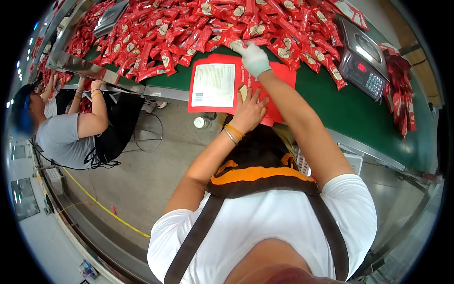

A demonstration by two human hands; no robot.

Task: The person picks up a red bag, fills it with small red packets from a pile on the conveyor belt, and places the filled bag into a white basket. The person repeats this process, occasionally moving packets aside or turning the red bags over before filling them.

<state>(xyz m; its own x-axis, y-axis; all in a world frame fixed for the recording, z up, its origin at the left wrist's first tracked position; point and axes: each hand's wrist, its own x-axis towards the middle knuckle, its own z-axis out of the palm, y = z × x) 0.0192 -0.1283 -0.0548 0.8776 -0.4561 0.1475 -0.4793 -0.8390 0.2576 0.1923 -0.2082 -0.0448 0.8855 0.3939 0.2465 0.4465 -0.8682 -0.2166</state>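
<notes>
A flat red pouch (274, 102) with a large pale printed label (213, 85) lies at the front edge of the green work surface. My bare left hand (250, 110) rests on the pouch with its fingers spread out. Something pale yellow covers or touches one fingertip. My right hand (254, 57), in a whitish glove, reaches past the pouch into a heap of small red packets (184, 35). Its fingers are bent at a packet on the near edge of the heap, though the fingertips are partly hidden.
A digital scale (362, 59) with a lit red display stands to the right, beside more red packaging (402, 92). Another scale (109, 19) stands at far left. On the left a co-worker (78, 128) sits at the line. A jar (202, 123) is below the table edge.
</notes>
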